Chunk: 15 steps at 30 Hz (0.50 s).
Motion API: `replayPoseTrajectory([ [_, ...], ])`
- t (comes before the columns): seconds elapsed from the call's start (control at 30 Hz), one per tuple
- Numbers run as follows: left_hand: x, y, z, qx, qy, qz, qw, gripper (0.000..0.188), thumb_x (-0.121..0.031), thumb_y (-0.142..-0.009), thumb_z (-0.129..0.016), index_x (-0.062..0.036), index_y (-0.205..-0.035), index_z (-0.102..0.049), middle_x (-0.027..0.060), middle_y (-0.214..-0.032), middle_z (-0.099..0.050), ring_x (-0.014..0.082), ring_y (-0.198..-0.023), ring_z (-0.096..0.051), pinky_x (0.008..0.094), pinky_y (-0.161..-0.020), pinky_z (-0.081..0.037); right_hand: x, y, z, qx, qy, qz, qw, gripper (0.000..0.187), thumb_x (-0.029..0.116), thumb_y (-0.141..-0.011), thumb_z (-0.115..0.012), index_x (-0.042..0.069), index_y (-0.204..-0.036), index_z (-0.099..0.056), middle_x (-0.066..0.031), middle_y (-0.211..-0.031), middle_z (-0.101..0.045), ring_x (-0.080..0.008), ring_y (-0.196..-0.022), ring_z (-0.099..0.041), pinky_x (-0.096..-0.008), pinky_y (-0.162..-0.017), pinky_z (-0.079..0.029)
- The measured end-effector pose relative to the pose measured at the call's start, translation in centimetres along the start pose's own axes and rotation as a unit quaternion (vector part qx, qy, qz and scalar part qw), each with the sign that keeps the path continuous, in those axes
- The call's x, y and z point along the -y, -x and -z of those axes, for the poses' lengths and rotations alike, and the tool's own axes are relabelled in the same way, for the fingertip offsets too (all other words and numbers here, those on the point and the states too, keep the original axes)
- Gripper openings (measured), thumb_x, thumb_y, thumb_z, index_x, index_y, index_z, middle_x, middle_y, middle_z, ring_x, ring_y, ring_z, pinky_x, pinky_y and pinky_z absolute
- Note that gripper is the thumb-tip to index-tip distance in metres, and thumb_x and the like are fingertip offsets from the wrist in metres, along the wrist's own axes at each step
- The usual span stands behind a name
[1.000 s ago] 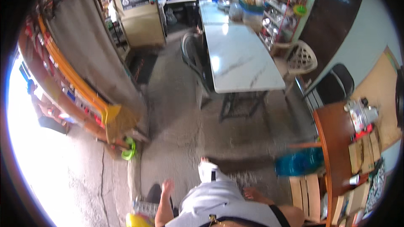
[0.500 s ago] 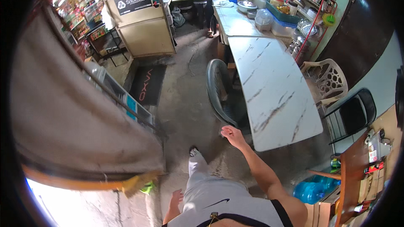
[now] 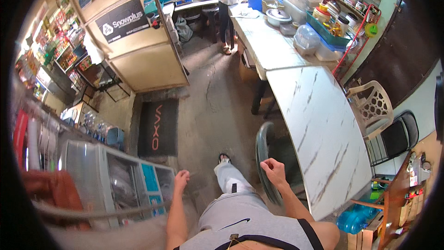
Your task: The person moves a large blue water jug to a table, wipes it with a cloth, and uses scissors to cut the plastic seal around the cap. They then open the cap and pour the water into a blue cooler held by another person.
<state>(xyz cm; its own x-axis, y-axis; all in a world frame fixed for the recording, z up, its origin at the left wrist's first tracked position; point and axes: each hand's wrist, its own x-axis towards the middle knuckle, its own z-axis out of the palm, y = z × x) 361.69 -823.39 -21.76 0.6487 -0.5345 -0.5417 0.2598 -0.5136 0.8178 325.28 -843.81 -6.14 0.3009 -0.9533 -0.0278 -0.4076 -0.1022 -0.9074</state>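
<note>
White lettering (image 3: 128, 20) and emblem (image 3: 107, 28) on a black sign (image 3: 122, 31), red lettering (image 3: 157, 128) down a dark floor mat (image 3: 148, 127), black curved logo (image 3: 235, 223) on grey top (image 3: 240, 213)

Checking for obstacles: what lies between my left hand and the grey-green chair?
The head view shows your trousered leg between left hand and chair, with grey floor either side.
</note>
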Motion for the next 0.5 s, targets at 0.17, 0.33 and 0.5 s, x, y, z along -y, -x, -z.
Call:
replayPoseTrajectory([
  [0.17,4.4,-8.0,2.0,0.064,-0.078,0.162,0.982,0.020,-0.029,-0.086,-0.057,-0.0089,-0.086,-0.058,0.0016,-0.068,-0.056,0.0130,-0.054,-0.052,0.0293,-0.045,-0.038,5.7,-17.5,-8.3,0.071,0.013,0.104,0.992,0.021,0.022,-0.080,-0.067,0.002,-0.086,-0.065,-0.0084,-0.074,-0.064,-0.0156,-0.062,-0.059,-0.0280,-0.058,-0.047],
  [0.33,4.3,-11.0,3.7,-0.005,0.029,0.331,0.943,0.023,-0.032,-0.086,-0.055,-0.0092,-0.087,-0.058,0.0032,-0.067,-0.055,0.0155,-0.055,-0.051,0.0342,-0.047,-0.040,13.3,-30.5,-15.6,0.169,0.065,0.221,0.958,0.026,0.026,-0.080,-0.066,0.006,-0.096,-0.063,-0.0106,-0.090,-0.064,-0.0245,-0.078,-0.061,-0.0349,-0.071,-0.048],
  [0.5,-1.2,-20.7,3.1,-0.003,0.039,0.376,0.926,0.020,-0.028,-0.087,-0.054,-0.0086,-0.083,-0.057,0.0024,-0.064,-0.053,0.0147,-0.051,-0.049,0.0317,-0.042,-0.037,15.2,-41.1,-20.2,0.251,0.049,0.253,0.933,0.033,0.031,-0.082,-0.063,0.007,-0.105,-0.061,-0.0111,-0.091,-0.062,-0.0273,-0.081,-0.061,-0.0383,-0.073,-0.048],
])
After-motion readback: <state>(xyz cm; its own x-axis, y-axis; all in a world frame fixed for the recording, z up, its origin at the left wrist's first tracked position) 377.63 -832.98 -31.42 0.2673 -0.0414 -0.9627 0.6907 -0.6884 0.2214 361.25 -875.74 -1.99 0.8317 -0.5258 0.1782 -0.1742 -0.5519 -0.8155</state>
